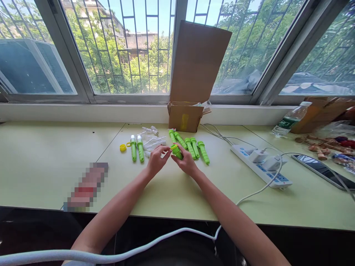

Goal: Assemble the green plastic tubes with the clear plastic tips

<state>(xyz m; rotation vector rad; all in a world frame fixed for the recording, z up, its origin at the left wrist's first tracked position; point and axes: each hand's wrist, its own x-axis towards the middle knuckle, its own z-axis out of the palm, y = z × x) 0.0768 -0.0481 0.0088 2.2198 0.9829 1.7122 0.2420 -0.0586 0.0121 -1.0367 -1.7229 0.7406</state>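
My right hand [186, 162] is closed round a green ridged plastic tube [177, 152], whose yellow-rimmed end tilts up towards me. My left hand [157, 159] pinches at the tube's yellow ring [173, 146] with thumb and forefinger. Left of my hands, two green tubes with clear tops [140, 149] lie side by side, and two loose yellow rings [122, 147] are beside them. Clear plastic pieces [154, 141] are heaped just beyond my left hand. Several more green tubes [203, 152] lie in a row behind and to the right of my right hand.
An open cardboard box [183, 117] stands against the window sill. At right are a white power strip [260, 168] with cables, a phone [323, 170], a water bottle [291, 120] and bagged items. A blurred flat object [87, 188] lies at left. A white cable [155, 236] crosses before me.
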